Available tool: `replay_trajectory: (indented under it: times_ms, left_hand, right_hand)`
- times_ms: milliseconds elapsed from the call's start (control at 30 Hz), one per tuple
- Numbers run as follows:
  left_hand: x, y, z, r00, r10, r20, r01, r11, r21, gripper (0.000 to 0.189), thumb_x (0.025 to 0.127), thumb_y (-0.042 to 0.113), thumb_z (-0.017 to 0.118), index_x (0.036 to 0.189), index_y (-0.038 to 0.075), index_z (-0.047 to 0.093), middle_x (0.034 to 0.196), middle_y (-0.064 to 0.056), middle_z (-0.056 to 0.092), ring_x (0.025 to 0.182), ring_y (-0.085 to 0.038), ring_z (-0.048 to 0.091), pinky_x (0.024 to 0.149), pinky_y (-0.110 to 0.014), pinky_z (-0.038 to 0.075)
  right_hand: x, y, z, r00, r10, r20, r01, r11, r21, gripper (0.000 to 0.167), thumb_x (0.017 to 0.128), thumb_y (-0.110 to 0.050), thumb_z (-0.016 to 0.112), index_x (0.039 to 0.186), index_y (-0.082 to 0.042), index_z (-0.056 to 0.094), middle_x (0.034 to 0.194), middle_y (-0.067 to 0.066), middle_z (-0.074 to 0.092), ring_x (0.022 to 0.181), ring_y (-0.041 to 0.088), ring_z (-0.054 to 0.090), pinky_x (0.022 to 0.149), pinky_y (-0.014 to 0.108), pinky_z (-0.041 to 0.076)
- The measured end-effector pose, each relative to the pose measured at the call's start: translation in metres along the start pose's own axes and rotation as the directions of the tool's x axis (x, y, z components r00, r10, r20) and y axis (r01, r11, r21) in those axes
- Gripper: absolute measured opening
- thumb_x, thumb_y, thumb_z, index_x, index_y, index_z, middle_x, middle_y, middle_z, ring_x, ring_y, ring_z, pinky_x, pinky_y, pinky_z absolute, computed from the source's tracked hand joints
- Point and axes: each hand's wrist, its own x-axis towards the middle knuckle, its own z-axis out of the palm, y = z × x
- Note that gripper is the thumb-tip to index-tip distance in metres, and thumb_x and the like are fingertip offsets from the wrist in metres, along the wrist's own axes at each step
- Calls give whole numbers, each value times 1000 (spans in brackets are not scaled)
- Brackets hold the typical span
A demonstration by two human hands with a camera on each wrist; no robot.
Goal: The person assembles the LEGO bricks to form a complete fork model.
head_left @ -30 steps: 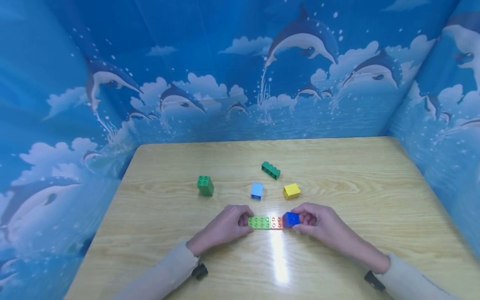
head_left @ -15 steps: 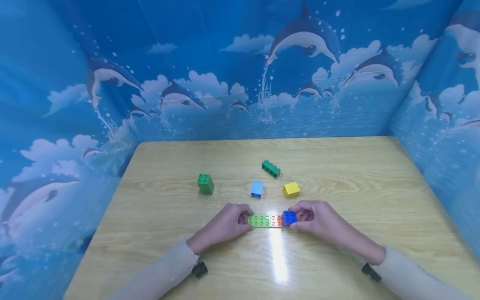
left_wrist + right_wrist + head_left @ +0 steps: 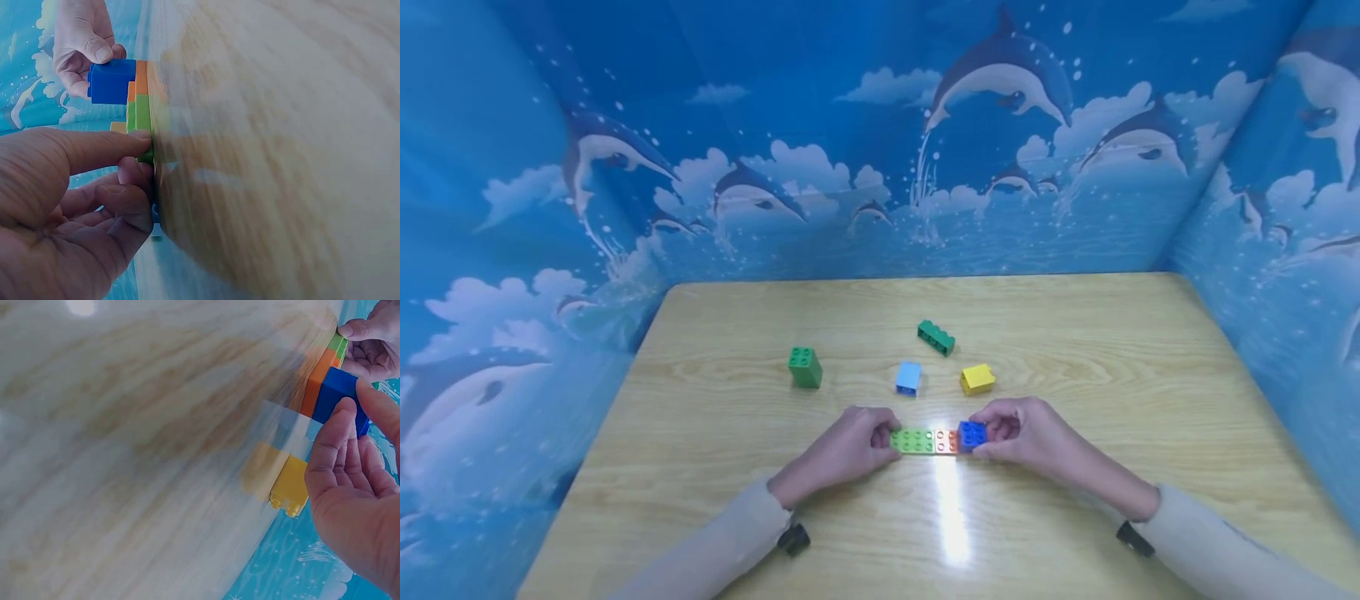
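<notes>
Near the front middle of the table, a light green brick (image 3: 913,442) and an orange brick (image 3: 947,442) form a straight row. The left hand (image 3: 852,443) pinches the green brick's left end between thumb and fingers. At the other end, the right hand (image 3: 1028,432) pinches a dark blue brick (image 3: 973,435), studs up. In the left wrist view the blue brick (image 3: 112,81) sits on the orange brick (image 3: 141,70), right at its top. The right wrist view has the thumb and fingers on the blue brick's sides, with the orange brick (image 3: 317,384) beneath.
Behind the row lie a light blue brick (image 3: 908,377), a yellow brick (image 3: 977,379) and a dark green brick (image 3: 936,337) on its side. A tall green brick (image 3: 806,368) stands farther left. A dolphin-print curtain (image 3: 850,150) surrounds the wooden table (image 3: 1060,333).
The right hand has moved slightly left with the blue brick and levelled it, so its studs now face up over the orange brick. The left hand keeps its pinch on the green brick.
</notes>
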Motion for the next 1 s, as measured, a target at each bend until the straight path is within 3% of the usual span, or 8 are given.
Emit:
replay_trajectory:
  times_ms: [233,500,1000]
  left_hand:
    - [0,-2,1,1000,9,-5,-10,1000,-28,36,90,7,89,122,-1,75,84,8,66,76,-7,64,71,-23,58]
    - [-5,-3,5,1000,-6,3,6,997,-76,36,90,5,88,122,-3,74,83,7,66,74,-9,64,69,-24,58]
    - [-2,0,0,1000,17,-9,-17,999,-42,35,91,6,88,122,-2,74,83,8,65,75,-7,63,69,-23,58]
  right_hand:
    - [1,1,-1,1000,8,9,-9,1000,22,38,82,-8,95,116,-3,79,92,2,71,85,23,67,72,27,61]
    - [-3,7,4,997,-66,38,69,995,-77,34,87,-11,92,117,-9,76,94,-4,68,86,16,67,76,28,61]
    - [-4,2,3,996,-84,25,86,992,-97,35,90,-12,90,120,-10,73,97,-4,68,90,16,66,78,27,60]
